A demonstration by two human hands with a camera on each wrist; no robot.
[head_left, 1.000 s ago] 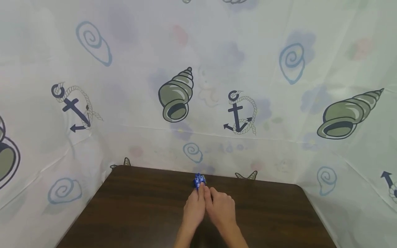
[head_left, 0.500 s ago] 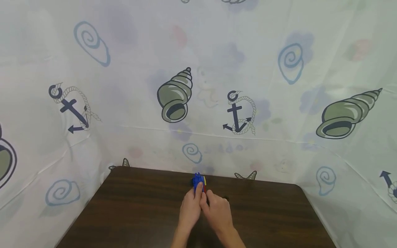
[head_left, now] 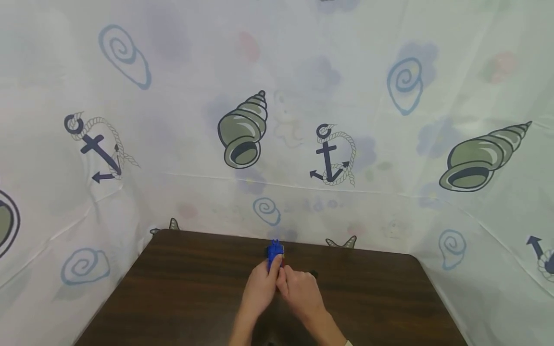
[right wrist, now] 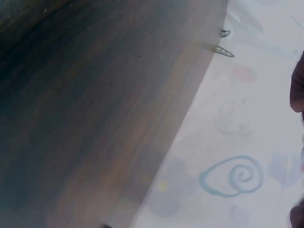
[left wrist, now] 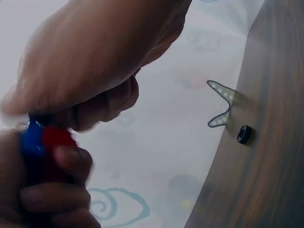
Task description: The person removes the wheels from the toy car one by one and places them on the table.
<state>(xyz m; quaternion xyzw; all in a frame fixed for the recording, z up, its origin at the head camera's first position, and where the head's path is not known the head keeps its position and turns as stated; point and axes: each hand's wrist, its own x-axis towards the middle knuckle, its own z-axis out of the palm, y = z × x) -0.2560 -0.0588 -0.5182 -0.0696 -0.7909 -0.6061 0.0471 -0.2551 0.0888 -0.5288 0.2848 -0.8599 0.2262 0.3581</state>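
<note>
A small blue toy [head_left: 275, 250], with a red part [left wrist: 56, 138] and a bit of yellow, is held up over the far middle of the table. My left hand [head_left: 258, 289] grips it, thumb along the top and fingers wrapped around the red side in the left wrist view. My right hand [head_left: 301, 294] meets it at the near end, fingers curled and pinching there. Something dark shows beneath these fingers, but I cannot tell what it is. Only slivers of a hand [right wrist: 298, 88] enter the right wrist view, at its right edge.
On the dark wooden table [head_left: 186, 298], a black toy wheel [left wrist: 244, 135] lies just right of my hands, toward the back. A white cloth [head_left: 182, 120] printed with shells and anchors hangs behind and along both sides of the table.
Both hands and the toy have shifted slightly left. The toy has turned, so its patterned white-and-blue face no longer shows. The black wheel has come into sight beside my right hand.
</note>
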